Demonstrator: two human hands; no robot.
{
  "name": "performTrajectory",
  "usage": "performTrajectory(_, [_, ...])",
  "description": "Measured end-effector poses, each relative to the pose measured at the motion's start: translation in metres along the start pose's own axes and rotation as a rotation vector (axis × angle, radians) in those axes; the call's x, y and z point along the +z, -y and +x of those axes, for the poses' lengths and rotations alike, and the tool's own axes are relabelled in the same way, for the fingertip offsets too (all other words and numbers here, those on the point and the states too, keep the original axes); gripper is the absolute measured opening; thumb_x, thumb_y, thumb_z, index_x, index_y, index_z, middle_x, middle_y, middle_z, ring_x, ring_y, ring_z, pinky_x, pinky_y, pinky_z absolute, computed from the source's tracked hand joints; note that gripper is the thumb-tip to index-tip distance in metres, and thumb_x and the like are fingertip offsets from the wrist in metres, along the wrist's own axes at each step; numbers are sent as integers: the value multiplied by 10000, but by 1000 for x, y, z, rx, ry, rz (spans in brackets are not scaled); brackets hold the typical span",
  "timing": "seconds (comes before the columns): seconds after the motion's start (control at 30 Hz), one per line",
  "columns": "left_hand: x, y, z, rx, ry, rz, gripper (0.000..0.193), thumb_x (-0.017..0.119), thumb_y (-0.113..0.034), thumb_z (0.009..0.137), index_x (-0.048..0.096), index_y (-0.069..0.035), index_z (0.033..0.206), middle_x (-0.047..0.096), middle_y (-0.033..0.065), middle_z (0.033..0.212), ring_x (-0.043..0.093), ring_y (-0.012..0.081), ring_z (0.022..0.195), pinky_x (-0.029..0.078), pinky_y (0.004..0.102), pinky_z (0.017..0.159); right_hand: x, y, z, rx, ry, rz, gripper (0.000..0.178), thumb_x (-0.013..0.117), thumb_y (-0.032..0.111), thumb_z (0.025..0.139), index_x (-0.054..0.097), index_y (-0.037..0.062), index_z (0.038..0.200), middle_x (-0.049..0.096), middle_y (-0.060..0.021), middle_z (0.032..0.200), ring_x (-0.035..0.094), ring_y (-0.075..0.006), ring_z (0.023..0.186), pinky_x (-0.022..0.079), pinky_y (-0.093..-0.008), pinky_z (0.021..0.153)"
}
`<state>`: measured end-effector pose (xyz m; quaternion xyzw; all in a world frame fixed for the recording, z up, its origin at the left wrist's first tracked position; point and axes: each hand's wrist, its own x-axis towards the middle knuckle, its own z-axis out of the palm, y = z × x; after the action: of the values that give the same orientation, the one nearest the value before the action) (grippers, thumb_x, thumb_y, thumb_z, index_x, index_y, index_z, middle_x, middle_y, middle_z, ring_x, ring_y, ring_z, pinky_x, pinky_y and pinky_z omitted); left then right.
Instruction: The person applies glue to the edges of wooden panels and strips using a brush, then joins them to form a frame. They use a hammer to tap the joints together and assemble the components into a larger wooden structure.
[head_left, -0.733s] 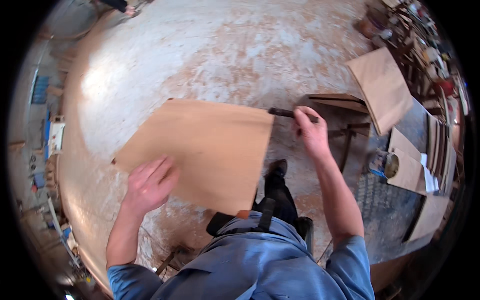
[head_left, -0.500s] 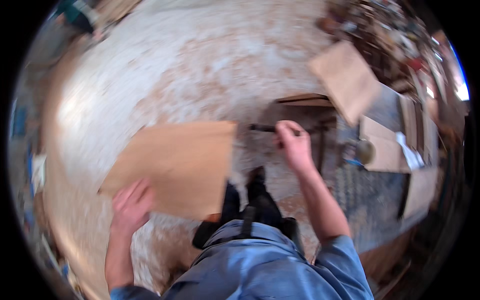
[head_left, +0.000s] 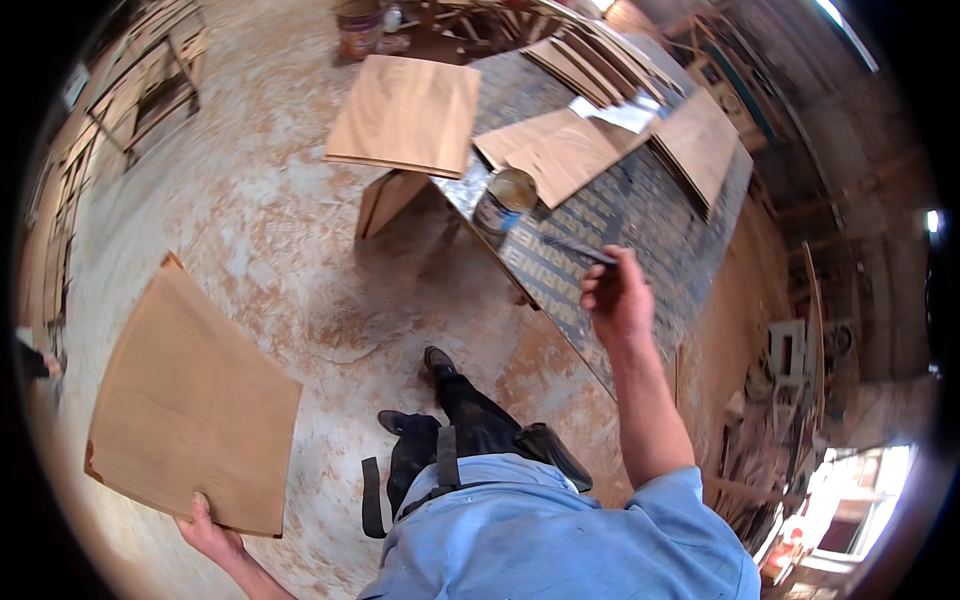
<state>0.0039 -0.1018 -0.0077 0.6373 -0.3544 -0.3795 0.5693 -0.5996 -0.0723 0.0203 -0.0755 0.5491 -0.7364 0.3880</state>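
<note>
Plywood sheet (head_left: 190, 400) hangs from our left hand (head_left: 210, 530), fingers pinching its near edge so it clears the floor; our right hand (head_left: 618, 298) grips a dark brush (head_left: 580, 250) just beside the paint can (head_left: 503, 200) on the tabletop (head_left: 640, 200).

1. A woodworking workshop: thin plywood sheets (head_left: 560, 150) lie stacked and spread on a patterned work table (head_left: 650, 230).
2. An open tin can (head_left: 503, 200) (likely glue or finish) stands among them.
3. The concrete floor (head_left: 250, 230) is dusty and stained.
4. Wooden frames (head_left: 150, 80) lean along the left edge.
</note>
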Motion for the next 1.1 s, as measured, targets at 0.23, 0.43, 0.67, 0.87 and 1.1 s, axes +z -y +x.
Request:
performTrajectory(0.23, [128,-11,6,-202,446,-515,440,512,-38,874,432,40,1299,544,140,1246,539,242,1124,455,394,970,-95,109,-51,-381,-41,297,298,494,429,954,609,153,967,612,-24,774,561,-170,673,412,-298,514])
performTrajectory(0.43, [295,-25,-81,-369,906,-467,410,502,-25,876,460,10,1283,583,114,1200,568,227,1083,471,387,946,-158,149,-78,-524,-6,436,318,493,419,956,623,132,997,621,-46,795,554,-193,675,406,-307,519])
performTrajectory(0.67, [459,13,-218,-621,1184,-61,372,547,-25,814,535,32,1182,625,118,1087,616,221,960,517,364,845,-265,134,-122,-511,-441,431,300,516,431,940,615,153,992,555,-9,761,497,-167,648,350,-284,478])
performTrajectory(0.87, [528,100,-333,-1012,1303,-187,375,588,-46,810,551,39,1174,631,153,1088,620,279,990,503,444,882,-346,124,-185,-588,-643,403,311,536,382,944,615,90,1013,548,-13,758,458,-143,650,326,-251,459])
performTrajectory(1.1, [586,121,-399,-1232,1158,-359,381,549,-56,842,515,36,1210,602,185,1130,607,334,1034,491,526,903,-369,123,-199,-587,-718,338,316,512,375,957,586,92,1077,522,16,826,434,-125,660,329,-258,483])
